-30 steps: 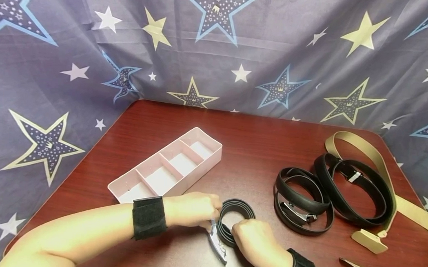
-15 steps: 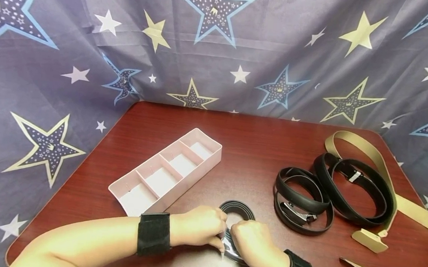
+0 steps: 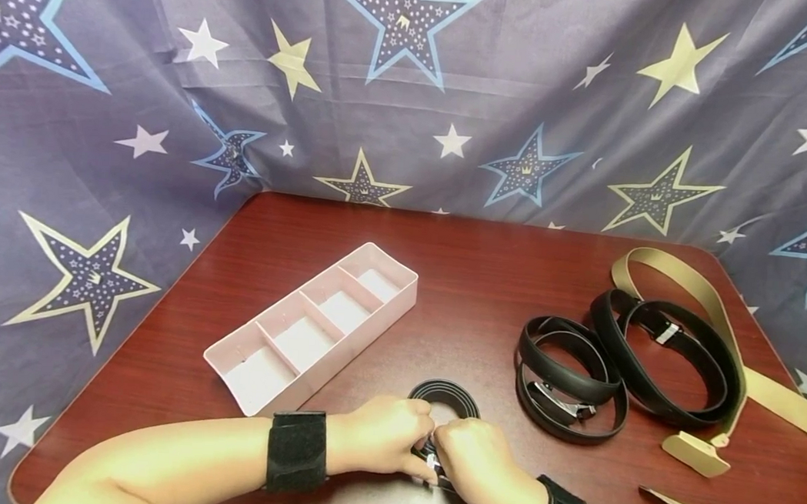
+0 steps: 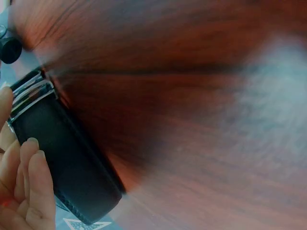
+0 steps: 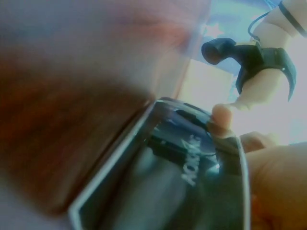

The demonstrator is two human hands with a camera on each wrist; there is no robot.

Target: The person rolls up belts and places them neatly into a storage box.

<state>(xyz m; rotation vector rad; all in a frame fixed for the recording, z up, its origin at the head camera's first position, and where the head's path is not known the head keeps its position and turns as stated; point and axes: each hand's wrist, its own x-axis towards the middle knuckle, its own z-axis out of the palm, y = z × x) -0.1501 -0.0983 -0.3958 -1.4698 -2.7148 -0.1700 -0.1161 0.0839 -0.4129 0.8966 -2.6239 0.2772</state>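
Head view: I have a coiled black leather belt low on a glossy red-brown wooden bench, close in front of me.
Left grip: pinching at the belt's dark, glossy, silver-rimmed metal buckle; the right wrist view shows one digit on its edge, and the left wrist view shows more fingers along the strap's side.
Right grip: curled over the coil's near right part, seemingly holding it; my fingertips there are hidden.
Strap's long axis: in the left wrist view it slants away from the buckle, upper left to lower right.
Buckle's place: between my two grips on the coil's near side, at the left grip's fingertips and close to the right; I judge that any move hinges on how the metal sits against the coil.
Left of the coil: a pale pink plastic four-compartment tray, apart from the belt, slanting from near left to far right; the left grip is nearer.
Right of the coil: a smaller looped black belt, a larger looped black belt beside it, and a flat tan belt beyond.
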